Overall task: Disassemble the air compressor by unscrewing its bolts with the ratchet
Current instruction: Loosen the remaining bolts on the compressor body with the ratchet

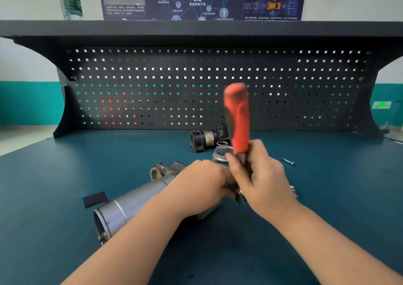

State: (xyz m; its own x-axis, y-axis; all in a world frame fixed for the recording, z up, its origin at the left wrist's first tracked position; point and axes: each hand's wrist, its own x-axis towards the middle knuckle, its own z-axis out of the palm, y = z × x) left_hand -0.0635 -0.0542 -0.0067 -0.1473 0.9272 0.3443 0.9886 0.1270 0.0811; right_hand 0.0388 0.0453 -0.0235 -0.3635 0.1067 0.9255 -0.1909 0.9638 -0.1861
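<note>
In the head view the right hand (259, 175) is closed around the lower shaft of the ratchet (237, 119), its red handle standing up and blurred, while the left hand (200, 182) clamps down on the air compressor (130, 202) lying just beneath both hands. The bolt and ratchet head are hidden between the hands. Gripped so low, the ratchet may well slip off the bolt, and a loose screw (287, 161) beyond the right hand could roll away.

Ratchet (237, 119): gripped low by the right hand (261, 175), red handle raised upright.
Air compressor (130, 202): laid on the bench (65, 165), steadied by the left hand (200, 182).
</note>
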